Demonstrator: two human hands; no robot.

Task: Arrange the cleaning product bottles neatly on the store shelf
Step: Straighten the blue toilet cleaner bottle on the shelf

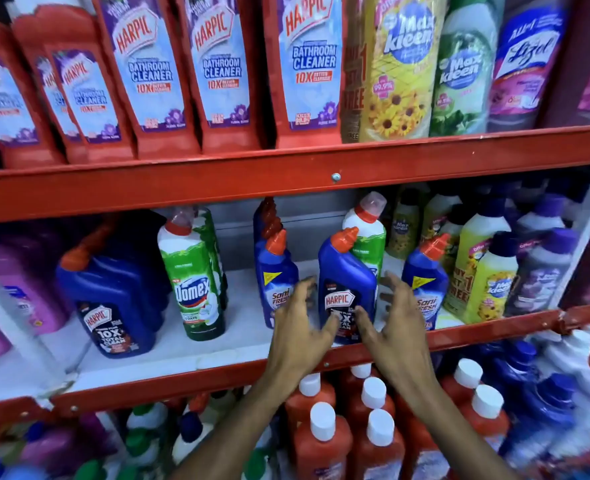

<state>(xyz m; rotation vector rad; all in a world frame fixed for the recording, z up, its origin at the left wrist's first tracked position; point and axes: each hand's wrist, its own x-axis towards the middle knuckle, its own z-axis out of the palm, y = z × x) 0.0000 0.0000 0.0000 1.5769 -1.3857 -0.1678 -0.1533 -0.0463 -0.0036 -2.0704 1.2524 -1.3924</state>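
A blue Harpic bottle [347, 271] with a red cap stands upright at the front of the middle shelf [217, 344]. My left hand [297, 327] is at its left side and my right hand [394, 323] at its right, both with fingers spread; the thumbs lie over the lower label. Whether the palms press the bottle I cannot tell. A white and green Domex bottle [368, 233] stands right behind it. Blue Sani Fresh bottles stand to either side, one on the left [274, 271] and one on the right [425, 275].
Further left stand a green Domex bottle [196, 271] and a large blue Harpic bottle [110, 299]. Yellow Max Kleen bottles [484, 271] fill the right. Red Harpic bathroom cleaners [307, 71] line the upper shelf. Orange bottles with white caps [321, 445] stand below my forearms.
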